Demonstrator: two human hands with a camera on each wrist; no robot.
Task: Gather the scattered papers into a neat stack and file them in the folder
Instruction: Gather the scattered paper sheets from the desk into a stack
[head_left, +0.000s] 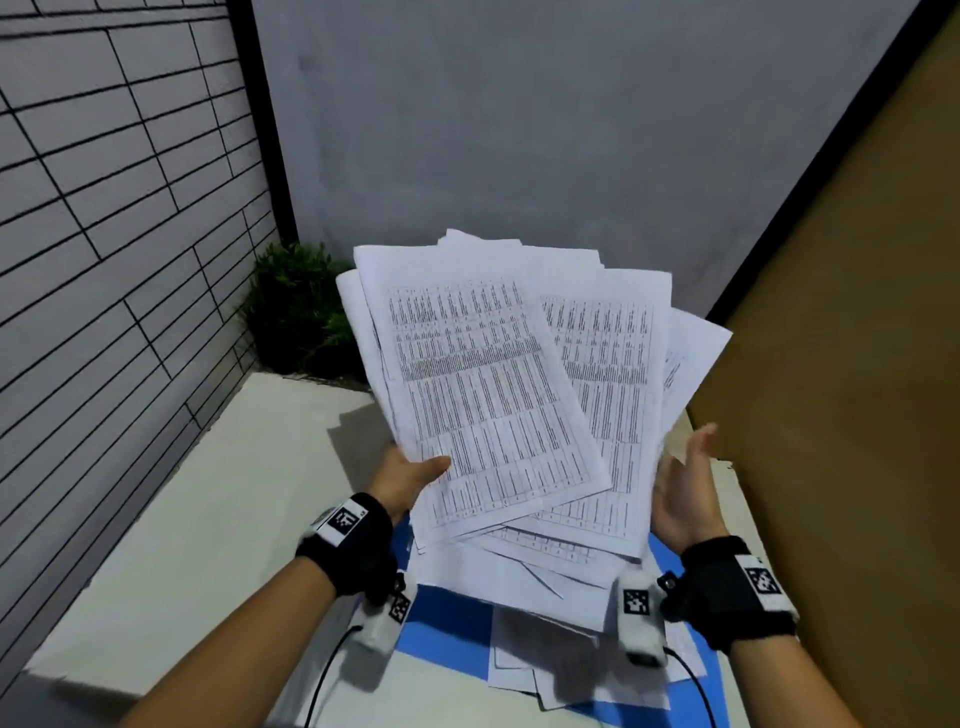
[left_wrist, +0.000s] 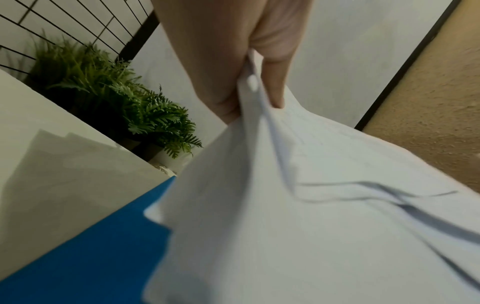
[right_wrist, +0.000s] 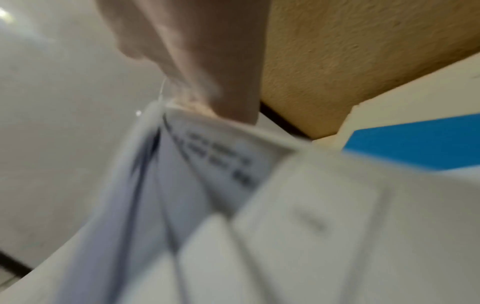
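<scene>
More loose sheets (head_left: 550, 639) lie on the blue folder (head_left: 452, 618), nearest the person. Above the folder, left hand (head_left: 410, 475) pinches the fanned papers (head_left: 498, 384) at the bottom-left corner; right hand (head_left: 680, 488) is flat against the right edge, fingers straight. Light, floppy, slippery: grip both long edges, tap square.

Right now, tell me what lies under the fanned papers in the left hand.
Under the held papers, more loose sheets lie on the blue folder. The middle of the folder is covered.
</scene>
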